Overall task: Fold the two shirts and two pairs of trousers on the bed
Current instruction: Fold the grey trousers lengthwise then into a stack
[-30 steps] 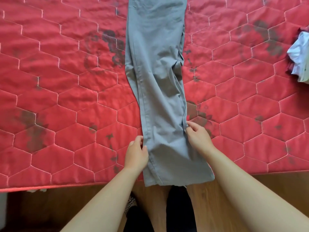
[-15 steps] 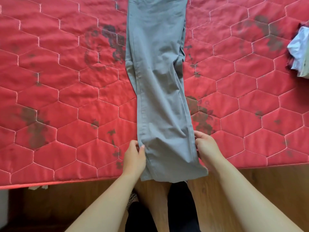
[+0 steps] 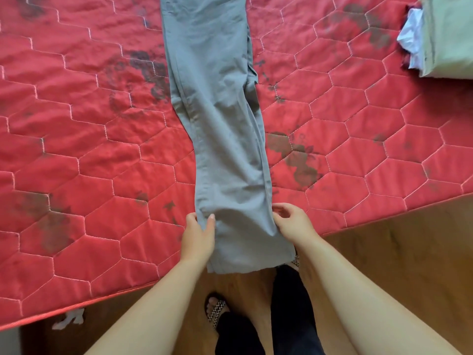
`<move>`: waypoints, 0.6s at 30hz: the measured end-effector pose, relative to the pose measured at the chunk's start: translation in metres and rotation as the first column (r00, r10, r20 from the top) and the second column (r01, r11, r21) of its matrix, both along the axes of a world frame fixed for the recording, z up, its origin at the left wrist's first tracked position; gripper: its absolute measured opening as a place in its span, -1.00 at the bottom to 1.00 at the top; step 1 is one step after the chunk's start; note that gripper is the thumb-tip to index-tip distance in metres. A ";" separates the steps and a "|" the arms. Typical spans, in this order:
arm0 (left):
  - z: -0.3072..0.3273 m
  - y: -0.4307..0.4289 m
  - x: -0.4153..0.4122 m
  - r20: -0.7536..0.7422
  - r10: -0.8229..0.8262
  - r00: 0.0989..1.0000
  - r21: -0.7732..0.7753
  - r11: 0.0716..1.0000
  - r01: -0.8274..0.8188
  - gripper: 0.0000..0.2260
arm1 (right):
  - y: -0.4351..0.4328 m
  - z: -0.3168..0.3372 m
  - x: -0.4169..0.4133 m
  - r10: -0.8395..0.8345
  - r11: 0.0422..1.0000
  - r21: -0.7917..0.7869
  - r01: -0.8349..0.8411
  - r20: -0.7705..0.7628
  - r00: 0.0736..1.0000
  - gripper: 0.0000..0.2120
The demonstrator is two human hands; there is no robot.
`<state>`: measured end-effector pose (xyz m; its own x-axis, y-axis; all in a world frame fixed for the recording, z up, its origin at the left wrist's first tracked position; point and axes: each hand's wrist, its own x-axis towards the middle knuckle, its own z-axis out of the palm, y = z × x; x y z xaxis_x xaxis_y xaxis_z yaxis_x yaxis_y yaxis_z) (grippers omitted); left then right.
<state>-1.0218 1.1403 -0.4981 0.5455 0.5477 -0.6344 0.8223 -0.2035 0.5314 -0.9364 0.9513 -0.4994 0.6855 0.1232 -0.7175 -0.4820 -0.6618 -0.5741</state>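
Note:
A pair of grey trousers lies lengthwise on the red quilted bed, legs stacked one on the other, cuffs hanging over the near edge. My left hand pinches the left edge of the legs near the cuffs, thumb on top of the cloth. My right hand grips the right edge at the same height, fingers curled. The waist end runs out of view at the top.
A pale green folded garment and crumpled white cloth lie at the bed's far right. Wooden floor runs along the near edge, where my feet in sandals stand. A white scrap lies on the floor at left.
Both hands slid down the trouser legs toward the cuffs and now hold the edges. The view shifted, so more floor and the green garment show.

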 end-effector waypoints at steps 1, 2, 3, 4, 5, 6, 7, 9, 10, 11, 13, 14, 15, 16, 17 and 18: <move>-0.002 0.000 -0.001 0.012 -0.004 1.000 -0.022 1.000 0.005 -0.68 | 0.000 -0.003 -0.004 0.013 1.000 0.004 -0.013 -0.014 1.000 -0.71; -0.004 0.001 -0.003 0.025 -0.014 1.000 -0.032 0.999 0.015 -0.65 | -0.001 -0.006 -0.008 0.031 0.999 0.007 -0.031 -0.019 0.999 -0.73; -0.006 0.001 -0.005 0.038 -0.027 0.999 -0.034 0.999 0.029 -0.63 | -0.001 -0.009 -0.013 0.044 0.999 0.015 -0.043 -0.015 0.999 -0.75; -0.008 0.002 -0.008 0.050 -0.042 0.998 -0.029 0.999 0.043 -0.63 | -0.002 -0.011 -0.017 0.046 0.999 0.027 -0.046 -0.006 0.999 -0.77; -0.010 0.003 -0.010 0.063 -0.054 0.997 -0.022 0.998 0.056 -0.65 | -0.002 -0.013 -0.021 0.040 0.998 0.044 -0.040 0.008 0.999 -0.77; -0.011 0.004 -0.013 0.076 -0.064 0.995 -0.011 0.998 0.065 -0.66 | -0.001 -0.014 -0.025 0.025 0.998 0.065 -0.027 0.027 0.999 -0.78; -0.012 0.004 -0.014 0.091 -0.070 0.993 0.002 0.998 0.070 -0.67 | 0.000 -0.015 -0.028 0.008 0.997 0.080 -0.013 0.055 0.998 -0.79; -0.012 0.005 -0.016 0.121 -0.075 0.990 0.031 0.997 0.072 -0.68 | 0.001 -0.016 -0.032 -0.028 0.999 0.042 0.022 0.151 0.988 -0.85; -0.012 0.004 -0.017 0.133 -0.080 0.988 0.049 0.996 0.074 -0.68 | 0.001 -0.014 -0.034 -0.052 0.999 0.005 0.052 0.199 0.979 -0.87; -0.012 0.003 -0.018 0.143 -0.088 0.986 0.068 0.995 0.079 -0.66 | 0.000 -0.012 -0.037 -0.091 0.995 -0.015 0.098 0.238 0.967 -0.88; -0.011 0.000 -0.019 0.155 -0.096 0.983 0.095 0.992 0.082 -0.64 | -0.005 -0.004 -0.043 -0.198 0.980 0.026 0.200 0.300 0.933 -0.85; -0.009 -0.002 -0.020 0.157 -0.091 0.983 0.095 0.993 0.077 -0.64 | -0.009 0.001 -0.048 -0.238 0.971 0.060 0.232 0.349 0.906 -0.86; -0.007 -0.006 -0.021 0.161 -0.084 0.983 0.085 0.994 0.071 -0.64 | -0.015 0.007 -0.054 -0.261 0.965 0.091 0.246 0.412 0.873 -0.87; -0.005 -0.010 -0.023 0.168 -0.080 0.983 0.070 0.995 0.069 -0.63 | -0.023 0.012 -0.060 -0.271 0.962 0.108 0.250 0.475 0.837 -0.88; -0.003 -0.016 -0.023 0.174 -0.080 0.981 0.054 0.996 0.072 -0.63 | -0.032 0.014 -0.065 -0.272 0.961 0.108 0.253 0.517 0.812 -0.89; 0.000 -0.022 -0.024 0.174 -0.081 0.981 0.041 0.996 0.074 -0.62 | -0.041 0.015 -0.068 -0.267 0.962 0.088 0.260 0.517 0.813 -0.89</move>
